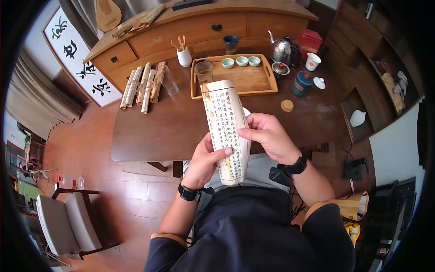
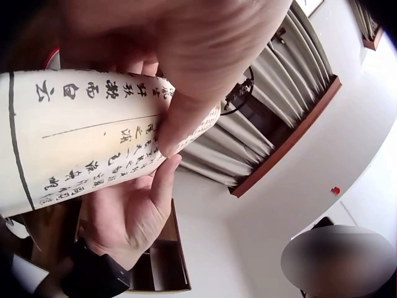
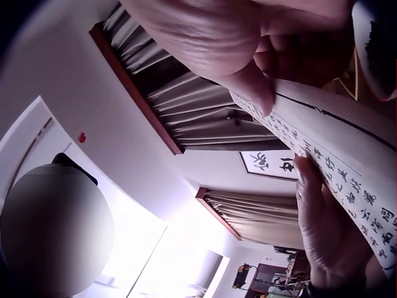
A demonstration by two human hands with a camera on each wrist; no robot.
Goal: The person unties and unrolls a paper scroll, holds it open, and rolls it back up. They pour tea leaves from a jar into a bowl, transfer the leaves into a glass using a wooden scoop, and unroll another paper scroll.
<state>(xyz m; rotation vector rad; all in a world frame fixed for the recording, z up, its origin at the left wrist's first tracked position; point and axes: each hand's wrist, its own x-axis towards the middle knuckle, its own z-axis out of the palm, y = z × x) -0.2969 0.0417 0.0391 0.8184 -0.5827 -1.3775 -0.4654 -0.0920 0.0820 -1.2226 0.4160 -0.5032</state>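
Observation:
A cream scroll (image 1: 226,131) covered in columns of black Chinese characters is held up in front of the body, over the table's near edge. My left hand (image 1: 206,161) grips its lower left side, the thumb lying across the written face. On the other edge, my right hand (image 1: 267,133) pinches it between thumb and fingers. In the right wrist view a dark cord with a small knot crosses the scroll (image 3: 353,149). The left wrist view shows the scroll (image 2: 74,136) curving, with a dark line near one end. Most of my fingers are hidden behind it.
Several rolled scrolls (image 1: 147,84) lie at the table's left beside a clear glass (image 1: 170,81). A wooden tray (image 1: 272,86) bears small green cups (image 1: 242,61). Behind it on the right are a metal kettle (image 1: 281,47), a blue canister (image 1: 301,84) and a white cup (image 1: 312,62).

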